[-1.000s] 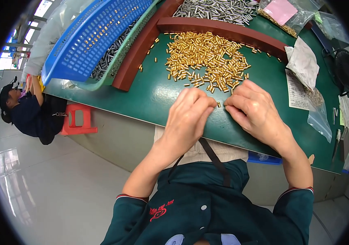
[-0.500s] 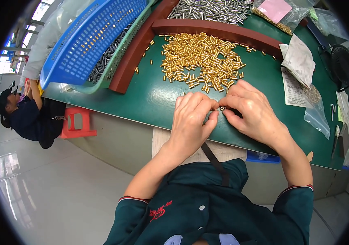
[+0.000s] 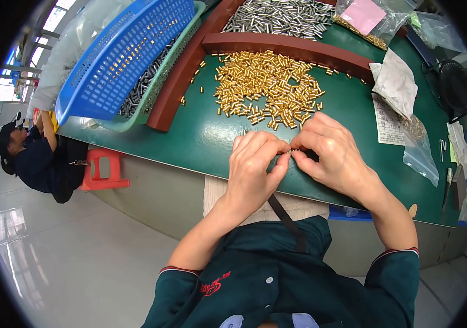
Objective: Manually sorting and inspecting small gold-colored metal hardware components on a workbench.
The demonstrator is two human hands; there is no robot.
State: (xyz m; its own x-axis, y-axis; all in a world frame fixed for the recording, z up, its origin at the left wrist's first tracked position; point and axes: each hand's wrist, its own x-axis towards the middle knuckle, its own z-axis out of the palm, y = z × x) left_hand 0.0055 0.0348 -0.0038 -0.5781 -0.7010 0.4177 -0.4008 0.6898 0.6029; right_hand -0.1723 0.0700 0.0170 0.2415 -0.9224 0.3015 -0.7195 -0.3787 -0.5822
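Observation:
Just above the near edge of the green table, my left hand (image 3: 252,165) and my right hand (image 3: 332,152) meet fingertip to fingertip. Thumb and forefinger of each are pinched round a small metal piece (image 3: 292,151), mostly hidden by the fingers; its exact kind cannot be made out. Right beyond my hands spreads a pile of short gold-coloured metal cylinders (image 3: 263,76). A few loose ones lie to its left and along its far right side.
Dark red rails (image 3: 293,46) border the pile at the back and left. Silver pins (image 3: 277,19) lie behind. A blue basket (image 3: 108,71) leans in a green one (image 3: 157,90) at left. Plastic bags, paper and a black fan (image 3: 455,87) stand right. Another person sits far left.
My fingertips have drawn closer together around the small piece, whose ring-like end showed at my right fingers before. The whole view has shifted slightly.

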